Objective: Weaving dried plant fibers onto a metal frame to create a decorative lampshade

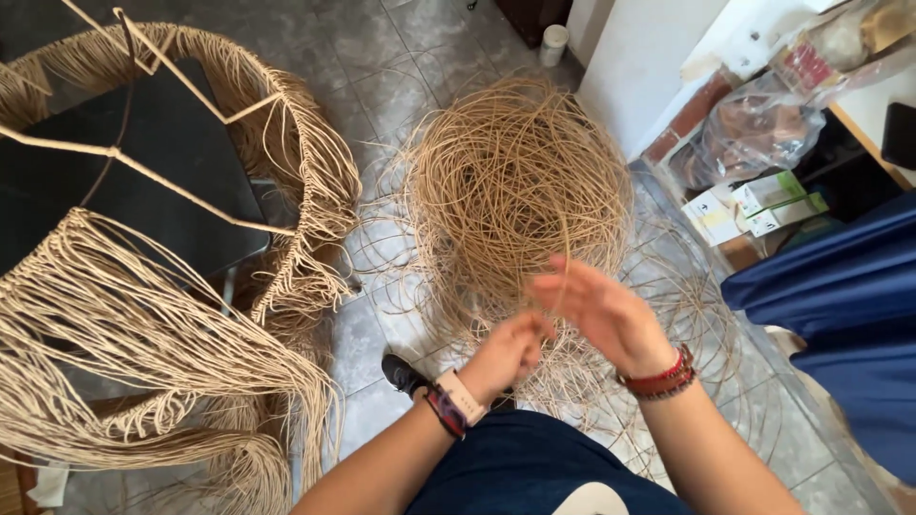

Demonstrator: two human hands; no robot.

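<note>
A big tangled coil of tan rattan strands [510, 181] lies on the tiled floor in front of me. My left hand [509, 351] is closed around a thin strand that runs up toward the coil. My right hand [603, 310], blurred, hovers just right of it with fingers spread, holding nothing that I can make out. A watch and a braided band sit on my left wrist, red bead bracelets on my right. At the left stands a frame [181, 133] partly wrapped in the same fibre, with loose strands hanging from it.
A dark tabletop [143, 162] sits inside the frame. Small boxes [754, 205] and plastic bags [763, 124] fill a low shelf at the right. Blue cloth [840, 296] hangs at the right edge. My black shoe [403, 374] rests on the grey tiles.
</note>
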